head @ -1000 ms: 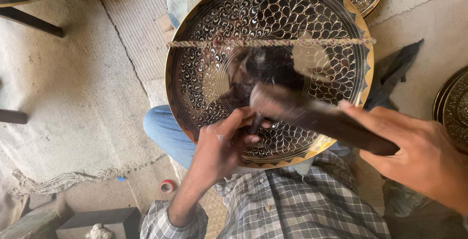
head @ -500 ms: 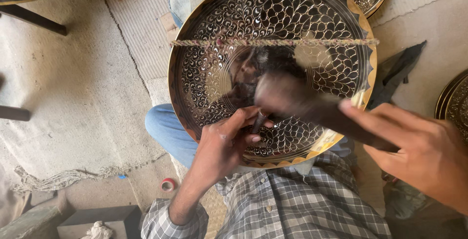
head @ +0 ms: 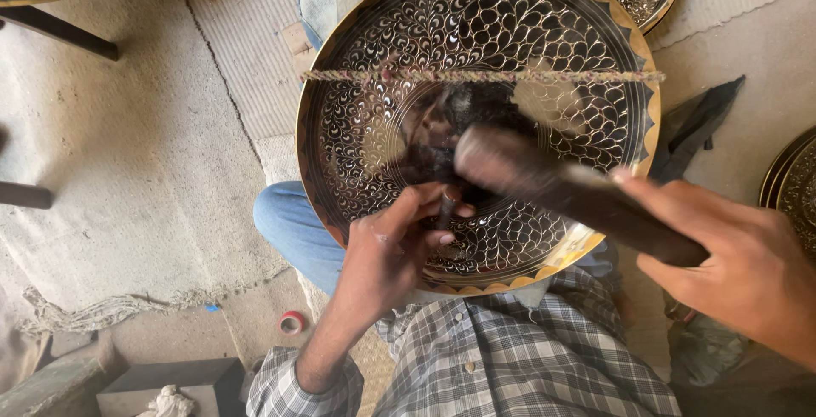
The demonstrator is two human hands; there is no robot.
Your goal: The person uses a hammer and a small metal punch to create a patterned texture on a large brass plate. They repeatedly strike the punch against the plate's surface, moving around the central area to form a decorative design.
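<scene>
- A small chisel (head: pixel 445 210) is pinched in the closed left hand (head: pixel 395 251), tip set on the plate.
- The big engraved plate (head: pixel 476 119) (crossed by a cord (head: pixel 476 76)) is propped on the lap.
- A hammer (head: pixel 578 196) is gripped by the closed right hand (head: pixel 739 268), its head above the chisel.

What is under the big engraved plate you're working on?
Under the engraved plate show a blue-jeaned leg at its lower left, a checked shirt below it, and matting beyond. Whatever supports the plate's middle is covered.
</scene>
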